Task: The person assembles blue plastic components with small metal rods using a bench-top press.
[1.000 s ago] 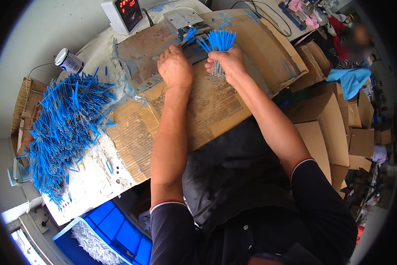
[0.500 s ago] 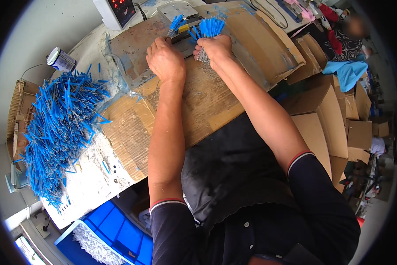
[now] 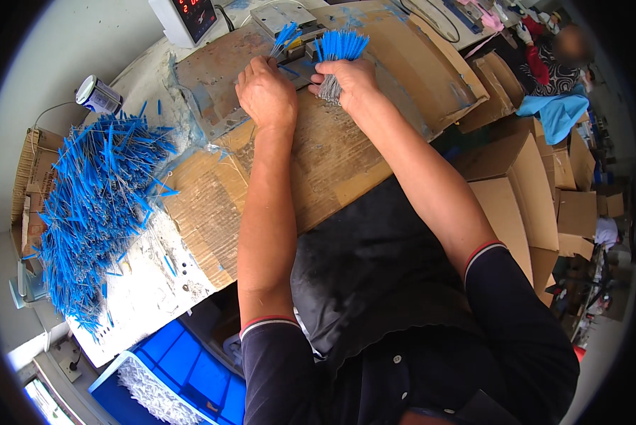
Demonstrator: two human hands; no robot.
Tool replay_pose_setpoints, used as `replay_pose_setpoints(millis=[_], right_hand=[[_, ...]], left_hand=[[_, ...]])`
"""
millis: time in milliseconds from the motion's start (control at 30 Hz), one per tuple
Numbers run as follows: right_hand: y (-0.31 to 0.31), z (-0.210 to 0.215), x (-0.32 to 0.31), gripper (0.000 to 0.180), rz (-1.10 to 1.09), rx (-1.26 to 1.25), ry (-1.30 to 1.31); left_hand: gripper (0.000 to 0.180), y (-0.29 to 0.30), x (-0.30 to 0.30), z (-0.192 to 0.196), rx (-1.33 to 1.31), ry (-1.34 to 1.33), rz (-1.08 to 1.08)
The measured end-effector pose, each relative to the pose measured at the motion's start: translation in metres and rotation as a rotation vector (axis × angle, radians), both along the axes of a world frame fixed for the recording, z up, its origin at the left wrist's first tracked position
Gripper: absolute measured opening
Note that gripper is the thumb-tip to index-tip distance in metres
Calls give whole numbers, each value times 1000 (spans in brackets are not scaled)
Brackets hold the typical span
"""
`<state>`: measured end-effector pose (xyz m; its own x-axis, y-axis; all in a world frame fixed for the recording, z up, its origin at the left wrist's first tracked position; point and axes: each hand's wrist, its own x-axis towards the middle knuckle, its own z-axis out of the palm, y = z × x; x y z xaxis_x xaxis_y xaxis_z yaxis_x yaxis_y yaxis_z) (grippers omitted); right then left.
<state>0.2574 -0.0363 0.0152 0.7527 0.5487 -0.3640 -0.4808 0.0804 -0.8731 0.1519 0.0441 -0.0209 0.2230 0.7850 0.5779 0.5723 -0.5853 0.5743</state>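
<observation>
In the head view, the right hand (image 3: 346, 78) is closed around a bundle of blue-tipped wires (image 3: 337, 53), upright at the small machine (image 3: 289, 21). The left hand (image 3: 265, 92) pinches a few wires (image 3: 284, 35) beside it, fingers curled, on the cardboard-covered table (image 3: 332, 163). A big pile of blue wires (image 3: 95, 212) lies well apart, left.

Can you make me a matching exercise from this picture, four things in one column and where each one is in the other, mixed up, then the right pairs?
Things:
1. bunch of blue-tipped brushes
2. big heap of blue brushes
3. small metal can
4. blue crate

Places:
A. low down, beside the person's left side, below the table edge
B. gripped in the right hand
C. spread over the left end of the table
D. standing just beyond the heap, near the wall

Pairs: 1-B, 2-C, 3-D, 4-A
</observation>
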Motion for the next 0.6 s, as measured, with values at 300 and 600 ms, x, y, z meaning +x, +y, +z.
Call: replay_pose_setpoints(millis=[300, 600], right_hand=[[-11, -15, 0, 16, -66, 225, 94], [-13, -17, -10, 15, 25, 296, -43]], left_hand=[[14, -10, -4, 19, -351, -352, -84], [6, -28, 7, 19, -432, -488, -372]])
